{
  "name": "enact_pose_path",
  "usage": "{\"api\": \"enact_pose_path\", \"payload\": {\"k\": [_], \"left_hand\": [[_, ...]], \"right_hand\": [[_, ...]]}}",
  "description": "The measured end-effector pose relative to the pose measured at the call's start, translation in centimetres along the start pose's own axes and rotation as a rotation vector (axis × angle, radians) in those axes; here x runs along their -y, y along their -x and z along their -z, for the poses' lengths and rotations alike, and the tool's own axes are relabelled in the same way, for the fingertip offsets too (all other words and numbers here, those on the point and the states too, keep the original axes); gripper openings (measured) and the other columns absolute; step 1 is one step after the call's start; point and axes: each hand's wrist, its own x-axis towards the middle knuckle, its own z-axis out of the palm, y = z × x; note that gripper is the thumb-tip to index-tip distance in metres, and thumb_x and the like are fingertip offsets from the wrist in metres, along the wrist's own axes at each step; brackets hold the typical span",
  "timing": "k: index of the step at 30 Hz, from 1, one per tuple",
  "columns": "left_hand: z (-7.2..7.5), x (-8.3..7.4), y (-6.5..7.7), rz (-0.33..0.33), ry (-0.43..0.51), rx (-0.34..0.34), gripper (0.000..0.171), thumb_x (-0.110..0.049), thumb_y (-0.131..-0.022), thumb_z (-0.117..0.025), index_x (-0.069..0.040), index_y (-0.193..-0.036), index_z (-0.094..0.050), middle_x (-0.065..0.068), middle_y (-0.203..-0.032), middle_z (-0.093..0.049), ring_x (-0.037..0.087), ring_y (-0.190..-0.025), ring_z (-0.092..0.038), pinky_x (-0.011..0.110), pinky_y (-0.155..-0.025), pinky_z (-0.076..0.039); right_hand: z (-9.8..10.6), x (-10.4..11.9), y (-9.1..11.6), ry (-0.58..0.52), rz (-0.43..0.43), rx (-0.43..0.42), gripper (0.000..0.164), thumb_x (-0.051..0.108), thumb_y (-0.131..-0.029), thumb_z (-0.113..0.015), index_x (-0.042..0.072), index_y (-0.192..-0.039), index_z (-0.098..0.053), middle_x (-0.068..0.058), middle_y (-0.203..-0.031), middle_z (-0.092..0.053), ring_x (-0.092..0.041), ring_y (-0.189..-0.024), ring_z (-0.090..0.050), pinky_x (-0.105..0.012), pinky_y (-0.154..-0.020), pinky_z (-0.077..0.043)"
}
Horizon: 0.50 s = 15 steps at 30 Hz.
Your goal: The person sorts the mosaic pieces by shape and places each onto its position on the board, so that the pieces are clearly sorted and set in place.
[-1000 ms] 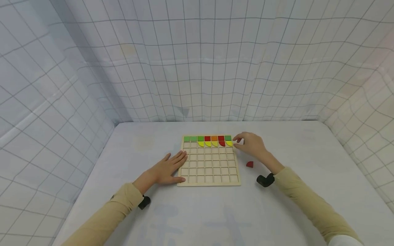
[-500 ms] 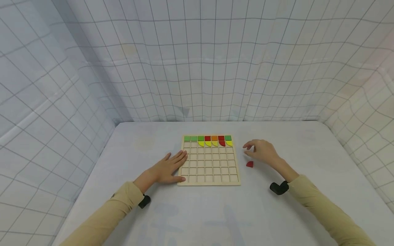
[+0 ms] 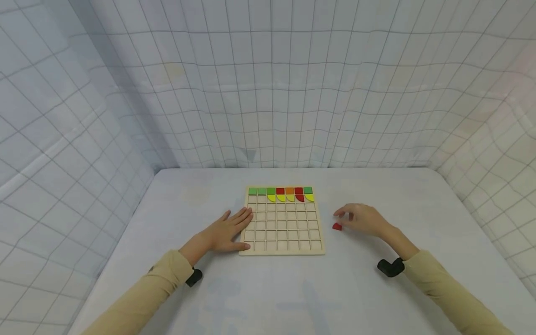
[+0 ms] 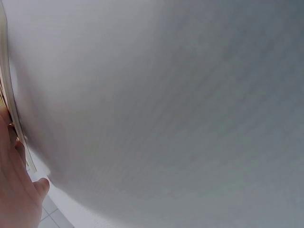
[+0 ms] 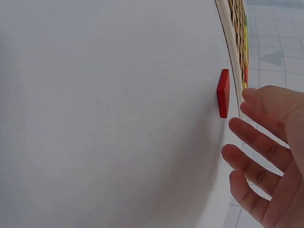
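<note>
A wooden grid board lies flat on the table. Its far row holds green, red and orange squares, with an orange square among them. Below them, on the right, sit several yellow quarter-circle pieces and a red one. My left hand rests with spread fingers on the board's left edge. Right of the board lies a loose red quarter-circle piece. My right hand hovers just beside it, fingers loosely bent; in the right wrist view, a gap separates the fingertips from the red piece.
The white table reaches out around the board on all sides. White curtains with a dark grid pattern hang behind the table and at both sides. Dark wrist cameras sit below each hand, such as the right one.
My right hand has drawn away from the board's far right corner and come down toward me, beside the loose red piece. The left hand has stayed on the board; the head view has shifted slightly.
</note>
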Motion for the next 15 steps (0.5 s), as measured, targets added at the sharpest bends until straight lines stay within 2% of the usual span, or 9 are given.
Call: {"api": "enact_pose_path", "payload": {"k": [15], "left_hand": [[-0.27, 0.04, 0.01, 0.012, 0.016, -0.007, 0.091, -0.063, -0.092, -0.047, -0.007, -0.155, -0.013, 0.010, -0.163, -0.007, 0.028, -0.151, -0.008, 0.060, -0.117, -0.011]], "right_hand": [[-0.52, -0.39, 0.70, -0.004, 0.054, 0.040, 0.031, 0.016, -0.082, -0.072, 0.017, -0.112, -0.070, 0.006, -0.095, -0.068, -0.003, -0.073, -0.051, -0.020, -0.063, -0.044]]}}
